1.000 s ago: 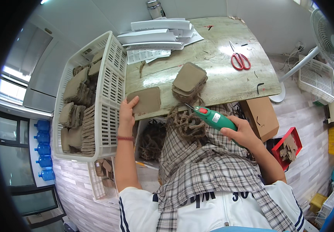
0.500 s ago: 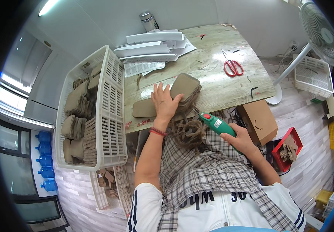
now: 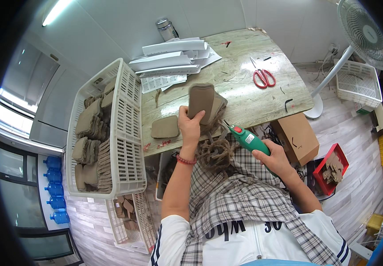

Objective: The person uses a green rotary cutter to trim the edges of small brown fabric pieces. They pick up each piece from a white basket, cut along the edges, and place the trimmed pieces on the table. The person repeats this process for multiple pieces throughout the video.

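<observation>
My left hand (image 3: pixel 190 123) is closed on a flat brown fabric piece (image 3: pixel 201 103) with rounded corners, thumb on its face, lifting it off a stack of similar pieces (image 3: pixel 218 108) at the table's near edge. A single brown piece (image 3: pixel 164 127) lies on the table to the left of that hand. In my right hand (image 3: pixel 275 155) is a green handheld electric tool (image 3: pixel 250 139) with a red button, its thin metal tip pointing toward the stack. A tangle of brown trimmed strips (image 3: pixel 216 154) hangs below the table edge over my checked apron (image 3: pixel 249 195).
Red-handled scissors (image 3: pixel 263 79) and rolled papers (image 3: pixel 173 60) lie on the table (image 3: pixel 240 57). A white crate (image 3: pixel 127 128) of brown pieces stands at the left. On the right are a cardboard box (image 3: pixel 295 139), a red tray (image 3: pixel 344 155) of scraps and a fan (image 3: pixel 366 35).
My left hand has gone from resting spread beside the stack to gripping a piece and raising it. The single piece on the left is now uncovered. The right hand stays nearly still.
</observation>
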Tool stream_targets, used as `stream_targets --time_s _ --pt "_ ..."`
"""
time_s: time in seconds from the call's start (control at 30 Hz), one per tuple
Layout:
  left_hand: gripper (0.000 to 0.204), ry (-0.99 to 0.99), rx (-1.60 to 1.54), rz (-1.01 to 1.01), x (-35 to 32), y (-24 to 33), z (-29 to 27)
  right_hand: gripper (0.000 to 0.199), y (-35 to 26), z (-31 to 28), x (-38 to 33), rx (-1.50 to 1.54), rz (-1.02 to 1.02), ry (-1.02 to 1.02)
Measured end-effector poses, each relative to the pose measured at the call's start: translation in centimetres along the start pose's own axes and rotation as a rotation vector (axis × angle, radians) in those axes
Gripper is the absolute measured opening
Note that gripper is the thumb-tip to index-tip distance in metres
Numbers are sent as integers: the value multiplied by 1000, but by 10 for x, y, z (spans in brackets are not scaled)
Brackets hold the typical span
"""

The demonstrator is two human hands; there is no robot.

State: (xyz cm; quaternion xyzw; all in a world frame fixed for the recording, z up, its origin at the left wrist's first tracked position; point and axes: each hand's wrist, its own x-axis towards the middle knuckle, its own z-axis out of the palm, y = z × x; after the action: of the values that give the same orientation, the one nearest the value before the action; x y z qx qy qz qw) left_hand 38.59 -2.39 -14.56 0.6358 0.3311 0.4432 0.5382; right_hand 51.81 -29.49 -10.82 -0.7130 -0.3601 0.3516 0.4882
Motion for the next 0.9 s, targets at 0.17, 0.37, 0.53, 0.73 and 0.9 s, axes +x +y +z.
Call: stream_targets --time_s 0.17,0.37,0.53,0.73,0.9 --pt "34 189 -628 -114 -25 44 13 32 -14 11 7 -18 -105 64" --pt "38 316 -962 -202 -34 57 19 35 -35 25 8 -41 -170 91" --pt "40 332 -1091 -214 -34 53 22 36 -43 29 6 -26 -162 73" --pt "41 283 -1084 -234 -40 51 29 40 -47 28 5 20 -117 78" --pt "41 228 -1080 -278 -49 54 34 39 -48 26 6 16 -124 91"
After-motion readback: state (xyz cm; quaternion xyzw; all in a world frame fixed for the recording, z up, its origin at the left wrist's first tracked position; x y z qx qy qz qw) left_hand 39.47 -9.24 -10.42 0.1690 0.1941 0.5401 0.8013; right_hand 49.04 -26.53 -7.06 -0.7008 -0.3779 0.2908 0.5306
